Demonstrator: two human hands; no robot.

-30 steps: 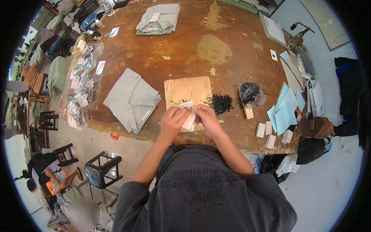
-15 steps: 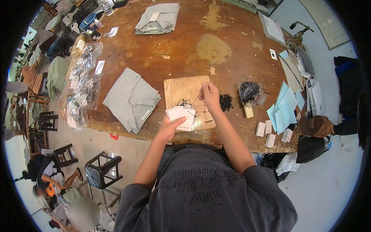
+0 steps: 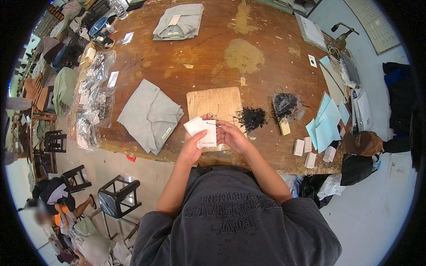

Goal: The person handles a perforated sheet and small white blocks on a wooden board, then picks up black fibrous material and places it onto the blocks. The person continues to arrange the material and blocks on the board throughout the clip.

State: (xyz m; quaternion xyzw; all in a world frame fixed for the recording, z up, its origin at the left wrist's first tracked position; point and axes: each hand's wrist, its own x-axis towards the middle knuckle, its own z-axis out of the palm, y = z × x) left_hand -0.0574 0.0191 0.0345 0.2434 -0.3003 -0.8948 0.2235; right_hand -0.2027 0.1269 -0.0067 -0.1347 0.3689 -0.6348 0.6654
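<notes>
My left hand (image 3: 191,147) is closed round a fanned bunch of white hang tags (image 3: 208,138), its thumb lying across their front. A short dark string shows at the top right corner of the front tag. My right hand (image 3: 232,136) is at the tags' right edge, its fingers bent and touching that corner. Both hands are over the near part of a wooden board (image 3: 214,100). Right of the board lies a heap of loose black tag strings (image 3: 252,119). A folded grey garment (image 3: 151,116) with a label lies to the left.
Another folded grey garment (image 3: 178,22) lies at the far side of the table (image 3: 177,66). To the right are a plastic bag of black strings (image 3: 285,105), light blue papers (image 3: 326,126) and several small white stacks (image 3: 310,160). Clear plastic bags (image 3: 91,104) line the left edge. Black stools (image 3: 119,196) stand on the floor.
My right hand has come down and toward me from above the board to the tags' edge. The tags in my left hand have shifted slightly left and turned more upright.
</notes>
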